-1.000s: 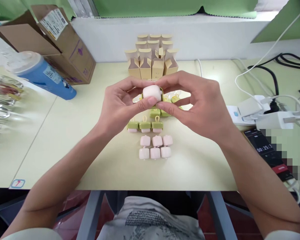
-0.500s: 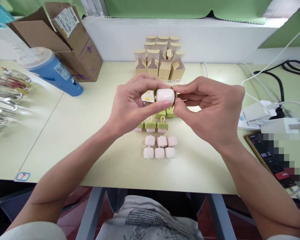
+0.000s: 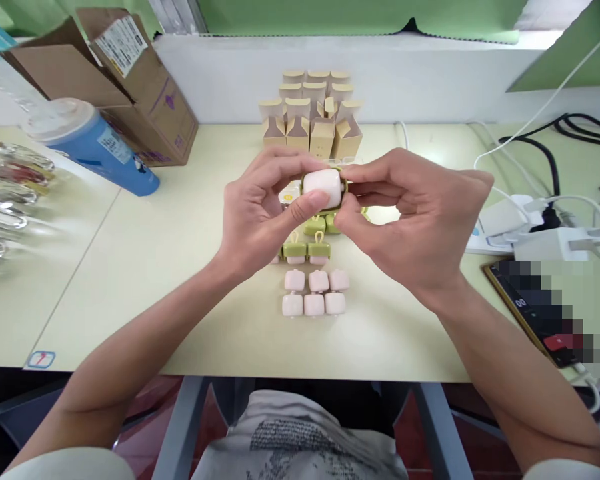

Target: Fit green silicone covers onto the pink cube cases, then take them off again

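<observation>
Above the table I hold a small, glossy, pale pink rounded case [image 3: 322, 185] with a green cover round its edges. My left hand [image 3: 267, 213] is closed on it, the thumb pressed on the pale face and the fingers behind. At the case's right edge, my right hand [image 3: 405, 213] pinches the green rim between thumb and forefinger. Below my hands stand several green-capped pieces [image 3: 295, 250] with yellowish loops on top and pale bottoms. Nearer to me lie two rows of plain pale pink cases [image 3: 315, 305]. My hands partly hide the things behind them.
Open small cartons [image 3: 322, 139] stand against the wall. A large cardboard box [image 3: 165, 127] and a blue cup [image 3: 107, 153] are at the back left, shiny clear items [image 3: 10, 213] at the far left. A phone [image 3: 530, 313], white chargers [image 3: 550, 243] and cables lie right.
The case has turned slightly in my fingers, and its cover shows more at the right edge now. My left thumb has shifted a little on its face. The whole view has moved slightly.
</observation>
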`<state>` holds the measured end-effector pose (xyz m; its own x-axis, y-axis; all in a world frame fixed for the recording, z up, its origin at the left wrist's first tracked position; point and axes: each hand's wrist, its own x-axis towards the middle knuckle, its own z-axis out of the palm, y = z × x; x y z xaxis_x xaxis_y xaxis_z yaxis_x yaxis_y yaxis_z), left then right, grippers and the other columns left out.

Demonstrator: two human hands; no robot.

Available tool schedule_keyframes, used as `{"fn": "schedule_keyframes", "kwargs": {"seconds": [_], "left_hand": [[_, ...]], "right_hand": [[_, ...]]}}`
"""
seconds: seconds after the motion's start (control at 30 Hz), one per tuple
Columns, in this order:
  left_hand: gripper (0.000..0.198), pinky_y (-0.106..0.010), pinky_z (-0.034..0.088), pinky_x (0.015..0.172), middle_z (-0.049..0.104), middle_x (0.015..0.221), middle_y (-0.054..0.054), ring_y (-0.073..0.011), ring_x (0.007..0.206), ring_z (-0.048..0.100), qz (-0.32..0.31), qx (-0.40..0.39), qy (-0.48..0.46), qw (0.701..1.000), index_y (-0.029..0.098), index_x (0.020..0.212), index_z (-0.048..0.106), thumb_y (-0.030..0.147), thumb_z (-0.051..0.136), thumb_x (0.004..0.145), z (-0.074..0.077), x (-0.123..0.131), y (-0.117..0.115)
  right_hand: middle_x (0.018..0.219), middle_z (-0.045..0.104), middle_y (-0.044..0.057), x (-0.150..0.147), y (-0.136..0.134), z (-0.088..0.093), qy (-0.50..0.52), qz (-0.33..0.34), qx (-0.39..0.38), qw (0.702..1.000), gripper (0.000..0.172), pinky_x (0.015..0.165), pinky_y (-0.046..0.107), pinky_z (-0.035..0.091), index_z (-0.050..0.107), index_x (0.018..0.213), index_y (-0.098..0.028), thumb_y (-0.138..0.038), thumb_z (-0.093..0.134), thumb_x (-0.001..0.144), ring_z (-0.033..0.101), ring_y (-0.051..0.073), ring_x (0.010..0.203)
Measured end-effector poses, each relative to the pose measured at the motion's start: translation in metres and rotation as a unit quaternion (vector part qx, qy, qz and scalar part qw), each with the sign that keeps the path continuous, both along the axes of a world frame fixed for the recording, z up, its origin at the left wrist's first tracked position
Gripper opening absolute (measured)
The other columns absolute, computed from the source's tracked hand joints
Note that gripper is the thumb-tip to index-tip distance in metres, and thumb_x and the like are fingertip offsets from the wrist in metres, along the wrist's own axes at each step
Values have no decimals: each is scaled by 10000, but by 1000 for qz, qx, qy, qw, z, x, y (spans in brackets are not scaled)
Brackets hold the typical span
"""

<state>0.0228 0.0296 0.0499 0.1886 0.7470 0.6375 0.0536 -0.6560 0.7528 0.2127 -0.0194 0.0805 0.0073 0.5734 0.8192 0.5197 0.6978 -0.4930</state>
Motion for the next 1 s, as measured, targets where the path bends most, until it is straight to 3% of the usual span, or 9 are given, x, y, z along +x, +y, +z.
{"fn": "schedule_keyframes", "kwargs": {"seconds": [0.2, 0.37, 0.5, 0.67, 0.8, 0.9, 1.0], "left_hand": [[336, -470, 748, 1014, 813, 1171, -57, -257, 1117, 826, -18, 54, -12, 998, 343, 1127, 843, 652, 869, 998, -5, -2, 6], [504, -486, 758, 1007, 827, 1154, -42, -272, 1122, 823, -20, 29, -12, 999, 354, 1148, 832, 784, 903, 894, -10, -8, 15], [592, -462, 738, 1044, 848, 1205, -62, -304, 1229, 805, -14, -45, -11, 999, 318, 1167, 827, 825, 899, 870, -3, -10, 8], [539, -483, 752, 1042, 852, 1289, -45, -320, 1279, 812, -36, -79, -53, 995, 334, 1186, 841, 729, 978, 845, 3, -11, -1], [558, -537, 766, 1016, 852, 1304, -62, -337, 1268, 832, -51, -101, -52, 992, 350, 1192, 840, 776, 950, 847, 2, -10, -1], [553, -530, 758, 1044, 826, 1436, -66, -364, 1412, 776, -52, -98, -25, 993, 353, 1236, 832, 787, 897, 898, 5, -9, -5], [349, -549, 672, 1230, 789, 1551, -28, -350, 1624, 625, -28, -39, 14, 999, 336, 1179, 847, 657, 808, 1048, 12, -11, -13]], "right_hand": [[884, 887, -48, 3, 3, -3, -13, 15, 26, 999, 186, 742, 346, 782, 831, 988, -305, -141, 760, 937, 877, 201, 783], [1016, 919, 17, 7, 5, -2, -23, 60, 15, 998, 198, 788, 352, 797, 878, 1068, -252, -116, 758, 989, 882, 204, 882], [1143, 920, 0, 15, 0, 5, -35, 62, -56, 996, 207, 835, 432, 809, 905, 1109, -345, -202, 771, 1042, 884, 254, 1018], [1426, 842, -36, 22, -1, 11, -58, 138, -153, 977, 365, 1047, 515, 778, 857, 1335, -428, -265, 859, 1009, 817, 284, 1281], [1357, 854, 2, 21, 6, 7, -68, 91, -185, 976, 391, 1020, 535, 765, 824, 1365, -429, -369, 906, 988, 815, 323, 1241], [1328, 847, 23, 20, 11, 3, -57, 81, -182, 978, 376, 1076, 573, 743, 824, 1334, -421, -402, 927, 973, 809, 336, 1241], [1356, 809, 50, 24, 18, -1, -8, 80, -160, 984, 351, 1147, 594, 718, 821, 1309, -407, -420, 928, 975, 815, 336, 1256]]}}
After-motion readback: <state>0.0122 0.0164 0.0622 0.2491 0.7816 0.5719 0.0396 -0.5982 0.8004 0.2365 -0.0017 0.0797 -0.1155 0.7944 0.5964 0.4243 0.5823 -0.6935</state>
